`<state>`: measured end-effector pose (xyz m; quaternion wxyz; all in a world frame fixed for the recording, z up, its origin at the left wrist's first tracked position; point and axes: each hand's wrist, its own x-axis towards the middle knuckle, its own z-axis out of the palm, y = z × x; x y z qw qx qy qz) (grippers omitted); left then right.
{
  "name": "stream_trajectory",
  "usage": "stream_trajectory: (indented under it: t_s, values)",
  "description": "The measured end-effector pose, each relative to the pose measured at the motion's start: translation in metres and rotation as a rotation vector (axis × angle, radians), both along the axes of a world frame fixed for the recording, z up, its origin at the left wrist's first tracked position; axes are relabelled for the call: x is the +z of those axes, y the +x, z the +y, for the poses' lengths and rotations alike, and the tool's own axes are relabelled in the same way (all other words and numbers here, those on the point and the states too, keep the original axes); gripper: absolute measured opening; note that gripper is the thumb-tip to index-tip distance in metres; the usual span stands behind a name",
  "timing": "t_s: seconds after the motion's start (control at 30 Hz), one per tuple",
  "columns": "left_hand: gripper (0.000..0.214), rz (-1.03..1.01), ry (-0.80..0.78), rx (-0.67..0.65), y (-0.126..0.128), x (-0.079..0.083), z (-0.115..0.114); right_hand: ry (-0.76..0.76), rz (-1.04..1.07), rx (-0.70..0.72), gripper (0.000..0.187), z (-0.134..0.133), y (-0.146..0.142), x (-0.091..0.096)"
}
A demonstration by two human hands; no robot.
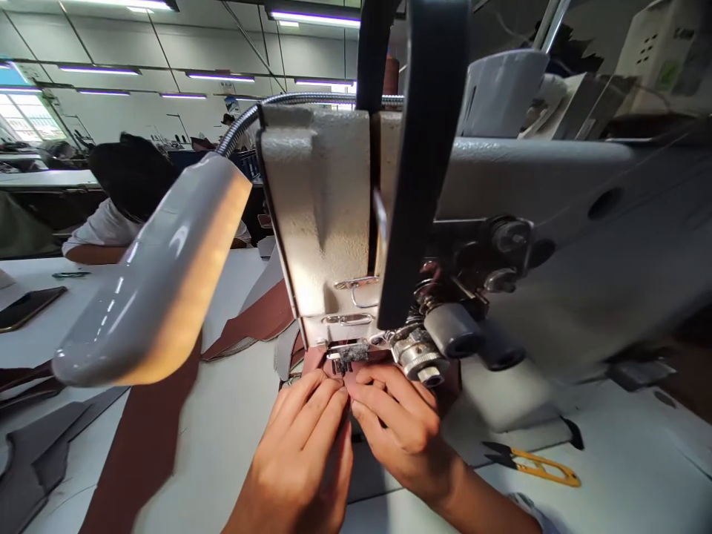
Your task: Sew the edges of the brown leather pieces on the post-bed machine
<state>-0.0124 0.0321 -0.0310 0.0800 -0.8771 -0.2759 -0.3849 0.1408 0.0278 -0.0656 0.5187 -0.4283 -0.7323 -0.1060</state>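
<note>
My left hand (300,445) and right hand (403,423) met fingertip to fingertip on brown piece (312,361), just below presser foot (348,356). Fingers bent, pressing down; whether pinching edge, could not tell. Machine head (317,222) close above. Lamp (156,274) crowded left side. Snips (534,466) lay well apart on table (233,430), right.

Two hands (300,452) (403,426), one sewing machine (322,215)
</note>
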Motion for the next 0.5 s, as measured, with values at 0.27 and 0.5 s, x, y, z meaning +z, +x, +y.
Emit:
stream_trajectory:
  t_s: [0.27,0.5]
  values:
    - [0.034,0.020,-0.016,-0.010,-0.007,-0.005,0.005,-0.045,-0.068,-0.059,0.016,0.003,0.004,0.006]
    - [0.032,-0.023,0.000,-0.018,-0.010,0.000,0.013,-0.107,-0.035,-0.107,0.028,0.006,0.006,0.003]
